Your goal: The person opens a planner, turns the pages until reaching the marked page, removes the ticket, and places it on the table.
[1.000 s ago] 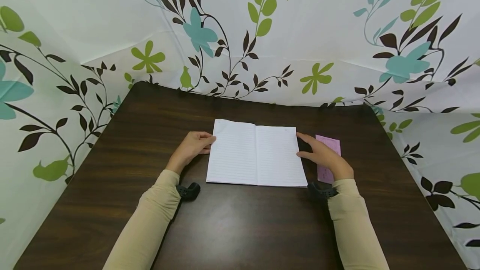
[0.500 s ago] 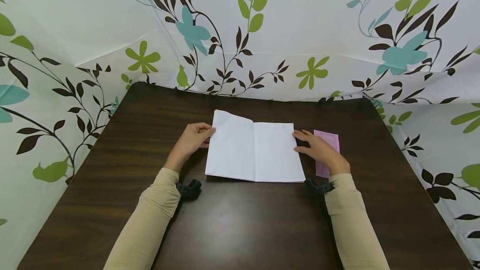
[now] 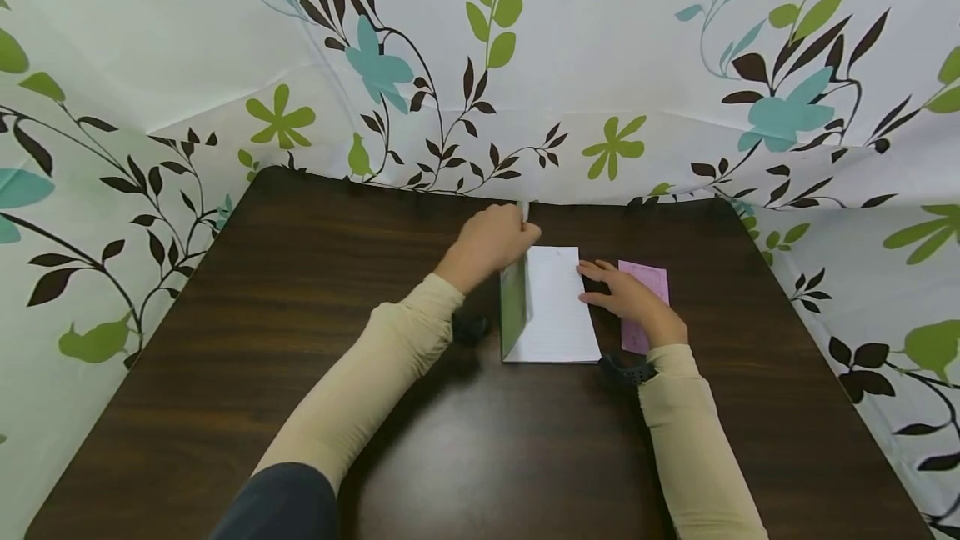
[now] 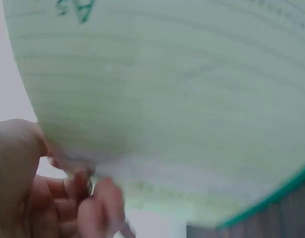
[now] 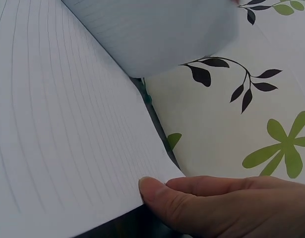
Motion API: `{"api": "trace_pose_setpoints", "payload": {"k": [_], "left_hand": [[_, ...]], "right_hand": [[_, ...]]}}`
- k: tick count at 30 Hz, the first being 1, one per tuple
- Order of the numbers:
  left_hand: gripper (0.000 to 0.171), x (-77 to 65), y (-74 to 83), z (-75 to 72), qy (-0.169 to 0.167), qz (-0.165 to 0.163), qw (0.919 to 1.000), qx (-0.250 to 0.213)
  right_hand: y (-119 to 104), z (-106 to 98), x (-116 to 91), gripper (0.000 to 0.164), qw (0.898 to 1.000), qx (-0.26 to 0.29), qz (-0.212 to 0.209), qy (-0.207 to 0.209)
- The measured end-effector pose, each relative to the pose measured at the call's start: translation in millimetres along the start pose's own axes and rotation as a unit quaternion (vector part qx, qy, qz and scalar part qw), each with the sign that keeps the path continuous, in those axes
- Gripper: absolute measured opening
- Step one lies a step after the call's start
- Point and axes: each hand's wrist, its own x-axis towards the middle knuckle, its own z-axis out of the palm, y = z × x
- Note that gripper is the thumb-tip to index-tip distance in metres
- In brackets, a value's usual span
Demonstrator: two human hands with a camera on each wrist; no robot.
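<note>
A ruled notebook (image 3: 553,307) lies on the dark table, its right page flat. Its left side stands raised near the spine, the green cover (image 3: 513,311) facing left. My left hand (image 3: 491,242) grips the top of this raised part. In the left wrist view, the lined sheet (image 4: 167,99) fills most of the frame above the curled fingers (image 4: 105,203). At the notebook's right edge rests my right hand (image 3: 628,294), fingers fairly straight. Seen from the right wrist, the thumb (image 5: 162,196) lies on the page's edge.
A pink slip of paper (image 3: 651,277) lies partly under my right hand. The brown table (image 3: 262,315) extends on both sides, and a leaf-patterned white cloth (image 3: 262,32) hangs along its back and sides. A dark band (image 3: 628,372) circles the right wrist.
My left hand has moved right and up, lifting the notebook's left side from lying open to standing near the spine. The right hand stays at the right edge.
</note>
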Motion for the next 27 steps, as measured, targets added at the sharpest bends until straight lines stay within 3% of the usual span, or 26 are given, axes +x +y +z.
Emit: {"api": "trace_pose_setpoints", "payload": {"k": [4, 10, 18, 22, 27], "left_hand": [[0.038, 18.7, 32.5, 28.5, -0.015, 0.006, 0.9932, 0.115], [0.037, 33.4, 47.7, 75.3, -0.033, -0.002, 0.976, 0.215], [0.031, 46.3, 52.1, 115.6, -0.044, -0.016, 0.9669, 0.251], [0.034, 48.4, 49.0, 127.4, -0.06, -0.016, 0.9599, 0.273], [0.039, 50.6, 40.0, 136.7, -0.063, -0.018, 0.958, 0.279]], "right_hand": [[2.1, 5.7, 2.9, 0.065, 1.0, 0.011, -0.007, 0.011], [5.8, 18.2, 7.1, 0.061, 0.998, 0.049, -0.033, 0.009], [12.1, 17.7, 11.9, 0.05, 0.99, 0.115, -0.053, 0.065], [9.4, 16.8, 15.6, 0.049, 0.989, 0.121, -0.055, 0.071], [2.6, 17.0, 19.6, 0.048, 0.99, 0.114, -0.053, 0.07]]}}
